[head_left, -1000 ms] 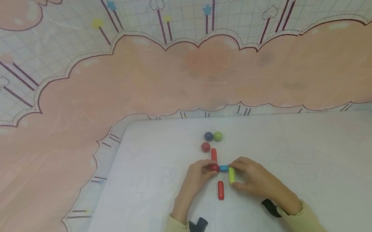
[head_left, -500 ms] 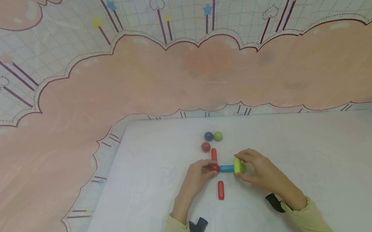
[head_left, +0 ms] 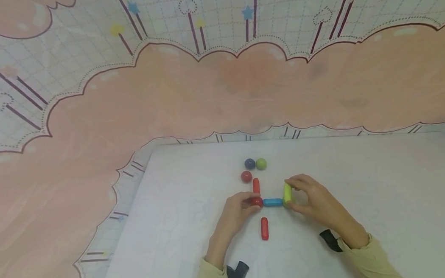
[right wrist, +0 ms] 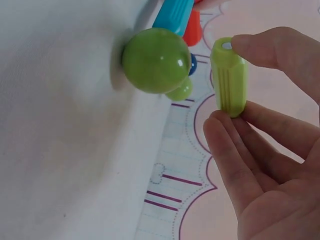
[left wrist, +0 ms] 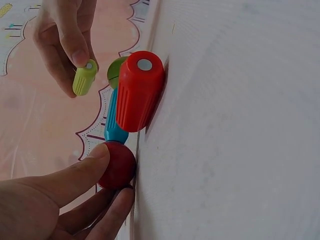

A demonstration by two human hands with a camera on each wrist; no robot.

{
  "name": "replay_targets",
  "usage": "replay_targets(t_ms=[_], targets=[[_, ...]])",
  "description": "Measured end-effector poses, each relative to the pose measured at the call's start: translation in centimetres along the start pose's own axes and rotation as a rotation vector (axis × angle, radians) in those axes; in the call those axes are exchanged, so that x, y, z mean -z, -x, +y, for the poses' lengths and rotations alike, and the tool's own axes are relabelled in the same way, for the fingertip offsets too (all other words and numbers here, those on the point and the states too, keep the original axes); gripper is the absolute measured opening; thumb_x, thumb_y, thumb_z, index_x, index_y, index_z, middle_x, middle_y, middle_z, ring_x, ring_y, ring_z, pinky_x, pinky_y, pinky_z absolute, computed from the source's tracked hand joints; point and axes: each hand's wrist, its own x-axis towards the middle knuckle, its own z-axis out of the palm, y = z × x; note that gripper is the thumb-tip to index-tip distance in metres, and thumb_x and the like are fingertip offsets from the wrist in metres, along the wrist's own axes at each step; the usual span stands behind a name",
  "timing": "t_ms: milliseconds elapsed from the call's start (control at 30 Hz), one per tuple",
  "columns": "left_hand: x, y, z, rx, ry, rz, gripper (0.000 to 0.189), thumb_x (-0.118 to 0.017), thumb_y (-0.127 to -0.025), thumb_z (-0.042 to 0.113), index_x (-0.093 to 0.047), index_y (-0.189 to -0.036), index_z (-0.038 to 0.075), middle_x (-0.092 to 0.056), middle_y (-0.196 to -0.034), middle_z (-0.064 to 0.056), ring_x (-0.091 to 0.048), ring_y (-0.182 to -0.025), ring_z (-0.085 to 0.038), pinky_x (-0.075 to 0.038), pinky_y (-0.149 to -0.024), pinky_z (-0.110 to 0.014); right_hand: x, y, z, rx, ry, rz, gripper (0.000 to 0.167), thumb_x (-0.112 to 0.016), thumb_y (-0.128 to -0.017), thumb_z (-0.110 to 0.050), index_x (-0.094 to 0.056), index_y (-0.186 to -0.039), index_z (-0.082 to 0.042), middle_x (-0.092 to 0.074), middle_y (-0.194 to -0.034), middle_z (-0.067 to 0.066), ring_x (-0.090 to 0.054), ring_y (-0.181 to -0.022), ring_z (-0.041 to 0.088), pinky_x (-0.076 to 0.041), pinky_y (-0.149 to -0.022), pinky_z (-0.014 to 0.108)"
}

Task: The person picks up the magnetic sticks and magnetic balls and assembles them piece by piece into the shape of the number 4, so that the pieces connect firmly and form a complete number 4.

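Note:
In the head view my left hand (head_left: 232,215) pinches a red ball (head_left: 257,202) between thumb and fingers on the white table. A blue magnetic rod (head_left: 273,202) runs right from that ball to a green ball (right wrist: 157,60), which the head view mostly hides. My right hand (head_left: 316,199) pinches a yellow-green magnetic rod (right wrist: 230,80) by its two ends. In the right wrist view this rod is raised off the table, apart from the green ball. One red rod (head_left: 256,186) lies just beyond the held ball; another red rod (head_left: 264,228) lies nearer, apart from it.
Further back on the white table (head_left: 362,177) are a dark blue ball (head_left: 250,164), a second green ball (head_left: 261,164) and another red ball (head_left: 246,176). A black strap (head_left: 330,240) hangs by the right wrist, another black strap (head_left: 238,272) by the left.
My right hand has moved right and away from me with the yellow-green rod, uncovering more of the blue rod. My left hand stays on the red ball.

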Motion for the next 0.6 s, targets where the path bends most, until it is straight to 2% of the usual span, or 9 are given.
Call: replay_targets(t_ms=[233, 500, 600], targets=[[0.0, 0.17, 0.01, -0.003, 0.001, -0.001, 0.037, -0.076, -0.087, 0.015, -0.069, -0.123, 0.019, -0.07, -0.114, 0.0, -0.067, -0.107, -0.017, -0.056, -0.094, -0.031, -0.07, -0.14, 0.29, -0.058, -0.006, -0.007, 0.055, -0.084, -0.079, -0.016, -0.063, -0.127, -0.001, -0.061, -0.123, 0.011, -0.063, -0.102, 0.025, -0.058, -0.087, 0.043], [0.09, 0.14, 0.05, 0.011, 0.012, -0.005, 0.038, -0.076, -0.087, 0.015, -0.069, -0.125, 0.019, -0.07, -0.115, 0.001, -0.067, -0.108, -0.016, -0.055, -0.095, -0.031, -0.28, -0.3, 0.7, -0.035, -0.009, 0.028, 0.055, -0.084, -0.078, -0.011, -0.062, -0.126, 0.002, -0.062, -0.122, 0.012, -0.064, -0.1, 0.026, -0.058, -0.085, 0.043], [0.1, 0.11, 0.02, 0.006, 0.014, -0.005, 0.038, -0.076, -0.087, 0.015, -0.069, -0.124, 0.019, -0.07, -0.115, 0.001, -0.067, -0.108, -0.017, -0.055, -0.095, -0.032, -0.35, -0.38, 0.74, -0.051, -0.008, 0.026, 0.056, -0.084, -0.079, -0.011, -0.061, -0.128, 0.001, -0.061, -0.123, 0.013, -0.063, -0.102, 0.026, -0.058, -0.087, 0.044]])
